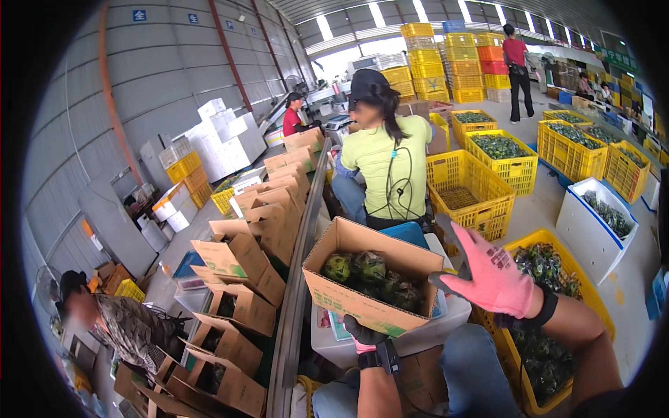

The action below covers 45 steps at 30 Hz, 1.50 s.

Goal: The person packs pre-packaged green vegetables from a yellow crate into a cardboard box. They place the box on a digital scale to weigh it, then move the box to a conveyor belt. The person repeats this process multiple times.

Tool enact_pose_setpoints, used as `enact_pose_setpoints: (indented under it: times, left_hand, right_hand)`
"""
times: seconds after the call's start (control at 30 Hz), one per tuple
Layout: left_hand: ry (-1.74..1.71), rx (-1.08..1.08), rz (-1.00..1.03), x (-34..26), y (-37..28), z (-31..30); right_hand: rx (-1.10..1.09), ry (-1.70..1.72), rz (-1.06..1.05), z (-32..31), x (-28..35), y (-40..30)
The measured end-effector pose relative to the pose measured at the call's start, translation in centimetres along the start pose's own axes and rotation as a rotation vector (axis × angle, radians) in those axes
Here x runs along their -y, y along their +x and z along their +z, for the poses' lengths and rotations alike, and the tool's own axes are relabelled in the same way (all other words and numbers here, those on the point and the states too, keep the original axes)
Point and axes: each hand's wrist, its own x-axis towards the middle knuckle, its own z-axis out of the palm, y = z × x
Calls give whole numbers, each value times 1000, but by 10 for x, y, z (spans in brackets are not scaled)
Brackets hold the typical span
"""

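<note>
An open cardboard box (pixel 366 308) stands tilted in front of me, with several green, plastic-wrapped vegetables or fruits (pixel 372 269) inside. My left hand (pixel 364 337), in a pink glove with dark fingertips, is at the box's near lower edge; part of its fingers is hidden there, so a firm grip cannot be told. At the box's right end, my right hand (pixel 494 269) has its thumb and fingers spread, the thumb close to the box's corner. Beneath the box is a white foam container (pixel 449 324) with a blue tray on it.
A yellow crate (pixel 601 318) of wrapped produce stands at my right. Left of me, a metal-edged conveyor (pixel 292 334) carries a row of open cardboard boxes (pixel 251 308). A co-worker in a light green shirt (pixel 397 172) sits ahead, beside a yellow crate (pixel 470 193); another is at lower left.
</note>
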Motion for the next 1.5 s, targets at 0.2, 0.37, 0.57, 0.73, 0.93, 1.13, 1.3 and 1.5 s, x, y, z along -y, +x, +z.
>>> enact_pose_setpoints:
  times: [0.2, 0.37, 0.57, 0.73, 0.93, 1.13, 1.3, 1.5]
  left_hand:
    - [277, -40, -244, -31, 55, -8]
    - [1352, 101, 72, -65, 117, -12]
    - [1318, -465, -41, -78, 138, -30]
    - [1274, -545, 208, -112, 121, -2]
    - [1342, -542, 423, -110, 126, 11]
    - [1446, -580, 467, -124, 112, 34]
    - [1306, -586, 326, -111, 120, 61]
    - [1518, -564, 664, -142, 107, 63]
  right_hand:
    - [191, 1245, 74, 74, -65, 85]
    - [165, 1160, 44, 114, -119, 151]
    - [314, 3, 91, 130, -99, 180]
    - [148, -29, -81, 136, -105, 187]
    - [-226, -188, -273, 123, -86, 188]
    - [-29, 90, -264, 133, -73, 198]
    - [-19, 79, -233, 108, -68, 193]
    - [18, 34, -322, 119, -40, 193]
